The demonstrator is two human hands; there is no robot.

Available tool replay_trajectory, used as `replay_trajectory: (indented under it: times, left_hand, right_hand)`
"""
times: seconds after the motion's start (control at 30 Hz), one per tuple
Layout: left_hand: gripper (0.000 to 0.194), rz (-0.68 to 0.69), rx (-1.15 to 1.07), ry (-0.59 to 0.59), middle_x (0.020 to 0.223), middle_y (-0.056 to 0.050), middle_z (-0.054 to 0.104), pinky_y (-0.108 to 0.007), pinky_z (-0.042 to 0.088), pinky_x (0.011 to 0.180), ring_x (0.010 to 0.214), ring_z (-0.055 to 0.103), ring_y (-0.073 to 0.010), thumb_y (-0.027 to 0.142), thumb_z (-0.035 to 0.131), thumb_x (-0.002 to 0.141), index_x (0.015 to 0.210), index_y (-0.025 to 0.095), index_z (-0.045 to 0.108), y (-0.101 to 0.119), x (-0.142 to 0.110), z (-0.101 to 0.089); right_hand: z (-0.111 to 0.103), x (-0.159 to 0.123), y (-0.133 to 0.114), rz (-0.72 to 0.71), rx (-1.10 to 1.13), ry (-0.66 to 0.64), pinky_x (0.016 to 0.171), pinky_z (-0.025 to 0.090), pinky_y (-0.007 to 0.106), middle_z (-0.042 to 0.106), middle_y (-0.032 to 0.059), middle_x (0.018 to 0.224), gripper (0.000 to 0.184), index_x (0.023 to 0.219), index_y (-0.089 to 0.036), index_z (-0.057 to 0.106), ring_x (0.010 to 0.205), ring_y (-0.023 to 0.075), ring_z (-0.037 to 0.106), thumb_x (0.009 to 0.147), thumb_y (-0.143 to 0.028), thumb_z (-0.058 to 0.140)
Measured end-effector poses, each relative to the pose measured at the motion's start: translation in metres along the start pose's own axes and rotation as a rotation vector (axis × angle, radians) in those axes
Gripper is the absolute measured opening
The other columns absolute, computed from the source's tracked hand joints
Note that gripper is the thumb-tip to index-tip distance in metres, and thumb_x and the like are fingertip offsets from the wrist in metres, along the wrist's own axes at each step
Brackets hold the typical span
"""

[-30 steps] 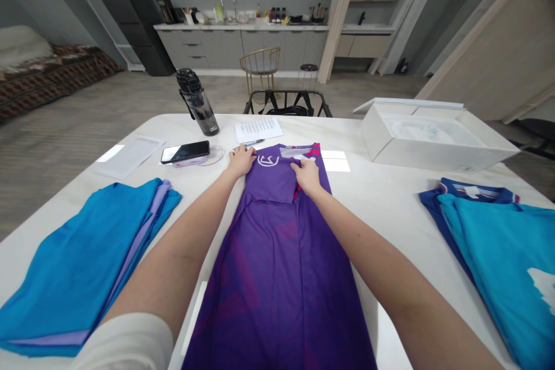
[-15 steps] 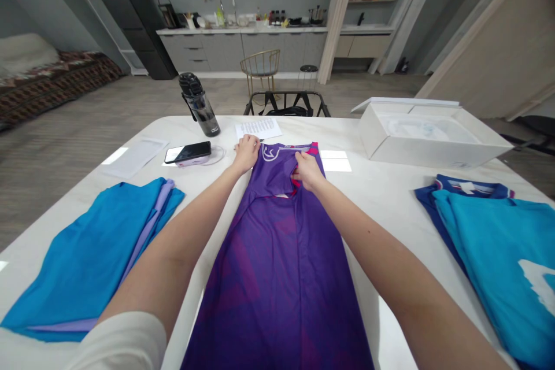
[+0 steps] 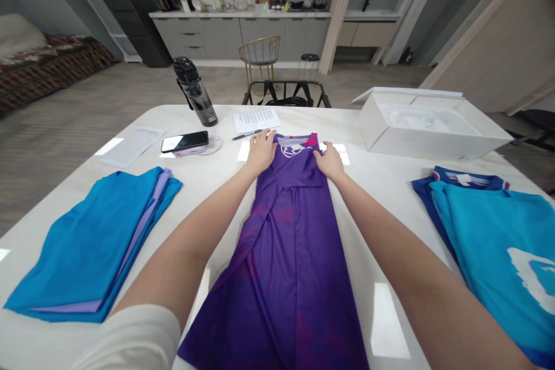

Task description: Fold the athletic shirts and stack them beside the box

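A purple jersey (image 3: 299,243) lies lengthwise on the white table in front of me, its sides turned inward into a long narrow strip. Its collar points away from me, and a short sleeve with a white emblem lies folded across the top. My left hand (image 3: 262,151) is closed on the jersey's left edge beside the collar. On the opposite side, my right hand (image 3: 330,162) pinches the sleeve at the right edge, fingers bent. The fabric's lower left corner flares outward near me.
Folded blue and lilac shirts (image 3: 87,243) lie left; teal and navy shirts (image 3: 489,237) lie right. An open white box (image 3: 433,136) stands at the back right. A water bottle (image 3: 197,95), phone (image 3: 185,141), pen (image 3: 247,134) and printed paper (image 3: 256,120) sit toward the far edge.
Both hands have moved right with the jersey's upper part. The emblem sleeve now reaches across to the right edge, covering the red-lined gap seen half a second ago. The top looks narrower.
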State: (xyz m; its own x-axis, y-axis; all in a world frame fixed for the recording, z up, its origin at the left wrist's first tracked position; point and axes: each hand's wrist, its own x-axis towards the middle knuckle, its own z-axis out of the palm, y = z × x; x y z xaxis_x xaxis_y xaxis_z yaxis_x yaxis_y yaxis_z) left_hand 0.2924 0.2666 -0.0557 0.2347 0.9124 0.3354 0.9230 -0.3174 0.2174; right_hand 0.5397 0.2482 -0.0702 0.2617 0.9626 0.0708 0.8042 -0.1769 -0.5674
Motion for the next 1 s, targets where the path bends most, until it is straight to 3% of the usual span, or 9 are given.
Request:
replay_trajectory:
  times: [0.1, 0.2, 0.3, 0.4, 0.53, 0.67, 0.8, 1.0]
  left_hand:
    - [0.053, 0.165, -0.054, -0.174, 0.161, -0.011, 0.042, -0.044, 0.024, 0.124, 0.149, 0.036, -0.0249, 0.040, 0.040, 0.105, 0.154, 0.021, 0.041, -0.010, -0.018, -0.005]
    - [0.058, 0.218, -0.030, -0.354, 0.166, -0.008, 0.035, -0.053, 0.015, 0.127, 0.155, 0.027, -0.0264, 0.051, 0.036, 0.105, 0.156, 0.026, 0.041, -0.014, -0.043, -0.005]
    - [0.063, 0.163, -0.002, -0.396, 0.169, -0.009, 0.029, -0.060, 0.010, 0.127, 0.157, 0.022, -0.0303, 0.058, 0.032, 0.104, 0.159, 0.028, 0.038, -0.012, -0.071, -0.002]
    - [0.067, 0.089, -0.017, -0.388, 0.170, -0.009, 0.025, -0.063, 0.008, 0.126, 0.157, 0.021, -0.0310, 0.062, 0.028, 0.103, 0.162, 0.029, 0.033, -0.006, -0.094, -0.002]
    - [0.070, 0.002, -0.031, -0.392, 0.171, -0.010, 0.022, -0.068, 0.005, 0.124, 0.158, 0.019, -0.0314, 0.063, 0.024, 0.103, 0.164, 0.027, 0.026, -0.003, -0.115, -0.008]
    - [0.068, -0.006, -0.047, -0.384, 0.170, -0.011, 0.023, -0.071, 0.005, 0.122, 0.158, 0.019, -0.0326, 0.061, 0.026, 0.104, 0.162, 0.027, 0.029, -0.001, -0.132, -0.017]
    - [0.059, 0.056, -0.097, -0.332, 0.166, -0.012, 0.034, -0.068, 0.010, 0.124, 0.155, 0.027, -0.0302, 0.054, 0.032, 0.105, 0.156, 0.026, 0.041, 0.004, -0.154, -0.030]
    - [0.040, 0.103, -0.133, -0.262, 0.155, -0.010, 0.051, -0.061, 0.018, 0.125, 0.144, 0.044, -0.0271, 0.041, 0.046, 0.103, 0.138, 0.026, 0.058, 0.015, -0.197, -0.052]
  right_hand:
    - [0.003, -0.027, -0.006, -0.153, -0.180, 0.061, 0.107, 0.040, 0.057, 0.049, 0.0221, 0.148, 0.062, 0.152, -0.018, 0.043, 0.132, 0.0390, 0.048, 0.097, -0.044, 0.055]
    - [0.009, -0.051, -0.011, -0.328, -0.270, -0.034, 0.116, 0.026, 0.065, 0.044, 0.0167, 0.157, 0.058, 0.154, -0.025, 0.043, 0.141, 0.0366, 0.040, 0.103, -0.051, 0.044]
    - [0.016, -0.066, -0.009, -0.304, -0.338, -0.179, 0.116, 0.012, 0.075, 0.035, 0.0114, 0.165, 0.060, 0.158, -0.032, 0.039, 0.150, 0.0361, 0.029, 0.105, -0.058, 0.031]
    - [0.016, -0.075, -0.002, -0.218, -0.383, -0.208, 0.114, 0.007, 0.079, 0.027, 0.0103, 0.169, 0.063, 0.161, -0.032, 0.034, 0.155, 0.0367, 0.020, 0.105, -0.060, 0.026]
    - [0.007, -0.088, 0.005, -0.152, -0.400, -0.209, 0.113, 0.007, 0.081, 0.023, 0.0109, 0.170, 0.066, 0.162, -0.029, 0.031, 0.156, 0.0377, 0.017, 0.105, -0.061, 0.025]
    - [-0.003, -0.112, 0.006, -0.160, -0.401, -0.143, 0.113, 0.011, 0.081, 0.023, 0.0132, 0.170, 0.064, 0.161, -0.024, 0.034, 0.156, 0.0383, 0.016, 0.106, -0.056, 0.029]
    - [-0.007, -0.142, -0.001, -0.354, -0.358, -0.084, 0.117, 0.018, 0.074, 0.032, 0.0153, 0.166, 0.053, 0.151, -0.022, 0.048, 0.154, 0.0351, 0.023, 0.105, -0.048, 0.041]
    - [-0.005, -0.184, -0.022, -0.620, -0.261, -0.131, 0.117, 0.030, 0.056, 0.054, 0.0117, 0.149, 0.034, 0.133, -0.026, 0.065, 0.140, 0.0293, 0.044, 0.101, -0.035, 0.055]
